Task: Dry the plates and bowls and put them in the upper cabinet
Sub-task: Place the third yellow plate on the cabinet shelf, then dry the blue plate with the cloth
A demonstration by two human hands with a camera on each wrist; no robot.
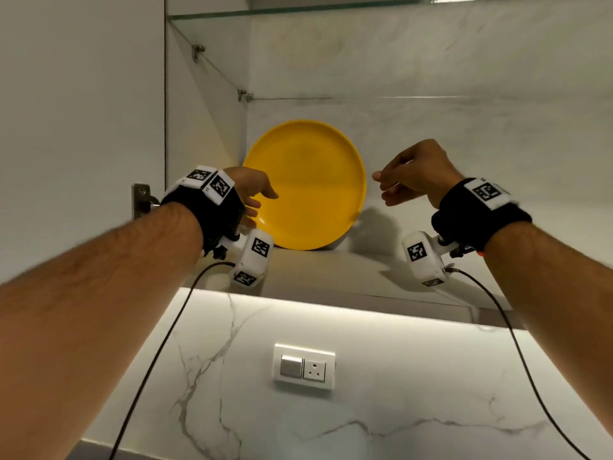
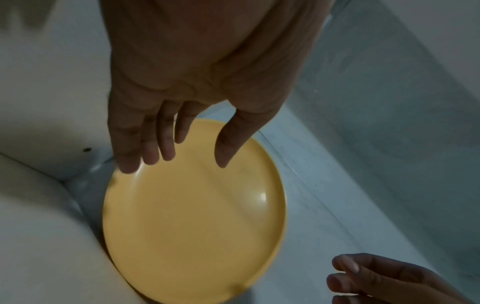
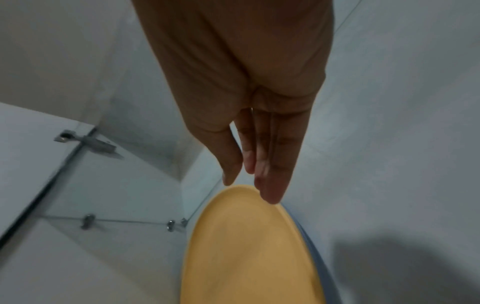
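A yellow plate (image 1: 305, 184) stands on edge in the upper cabinet, leaning against the back wall near the left corner. A grey-blue edge (image 3: 320, 259) shows just behind it. My left hand (image 1: 262, 207) hovers in front of the plate's left rim with straight fingers (image 2: 145, 148); I cannot tell if they touch it. My right hand (image 1: 384, 189) is level with the plate's right rim, a small gap away, holding nothing. In the right wrist view the right hand (image 3: 249, 185) points at the plate (image 3: 246, 257) with its fingers straight and together. The right hand (image 2: 363, 275) also shows in the left wrist view.
The cabinet floor (image 1: 348, 277) extends right of the plate. A glass shelf (image 1: 331, 9) spans above. A door hinge (image 1: 142, 200) sits on the left side panel. Below, a switch and socket plate (image 1: 303, 366) is set in the marble wall. Black cables hang from both wrists.
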